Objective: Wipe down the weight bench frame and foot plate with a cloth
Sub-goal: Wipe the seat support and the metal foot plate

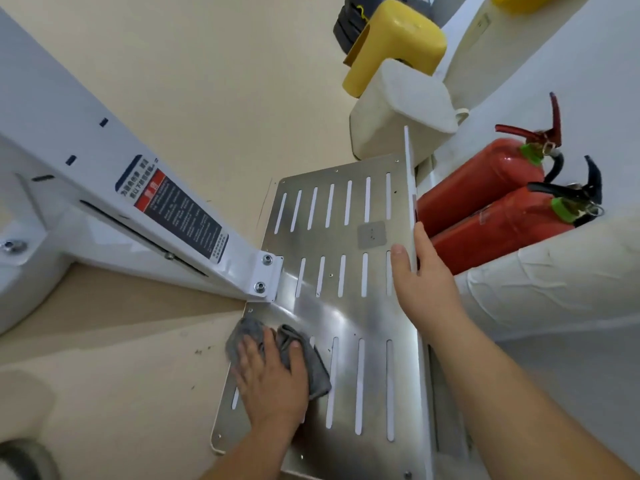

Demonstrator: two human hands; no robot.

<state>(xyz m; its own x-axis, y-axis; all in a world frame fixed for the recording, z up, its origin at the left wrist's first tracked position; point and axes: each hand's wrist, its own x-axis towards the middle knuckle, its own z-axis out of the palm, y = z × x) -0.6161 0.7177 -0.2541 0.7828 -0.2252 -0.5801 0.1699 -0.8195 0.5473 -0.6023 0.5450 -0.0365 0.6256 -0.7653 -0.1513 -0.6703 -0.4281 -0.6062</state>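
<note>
A slotted steel foot plate (pixel 346 313) lies low in the middle, bolted to a white frame beam (pixel 104 174) that slants in from the upper left and carries a black and red warning label. My left hand (pixel 273 379) lies flat, fingers straight, pressing a grey cloth (pixel 311 362) onto the plate's near left corner. My right hand (pixel 422 271) grips the plate's raised white right edge (pixel 410 188), thumb on the steel face and fingers behind the edge.
Two red fire extinguishers (pixel 491 202) lie just right of the plate, against a white wall. A white bin (pixel 398 109) and a yellow stool (pixel 394 43) stand beyond the plate's far end. Beige floor spreads to the left.
</note>
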